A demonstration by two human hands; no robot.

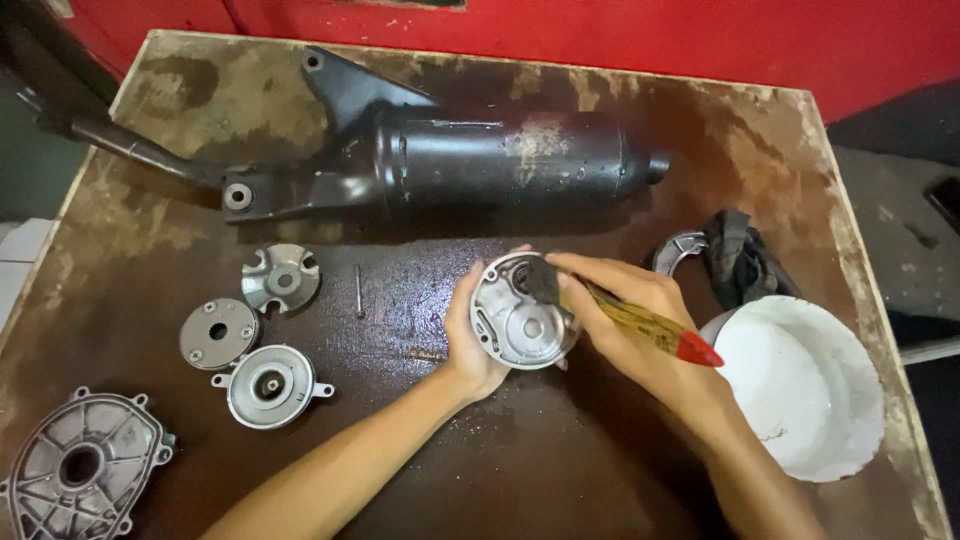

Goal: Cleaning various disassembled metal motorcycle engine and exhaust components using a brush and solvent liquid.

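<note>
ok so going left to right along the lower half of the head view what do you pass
finned cover → flanged disc → left hand → round housing → right hand → white bowl

a repair workshop: an oil-stained wooden table (600, 460) carries a black exhaust muffler (480, 160) and loose metal engine covers (80, 465).

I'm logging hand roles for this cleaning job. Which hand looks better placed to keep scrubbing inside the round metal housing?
Right. The right hand holds the paintbrush, bristles already in the round metal housing, while the left hand cradles it.
</note>
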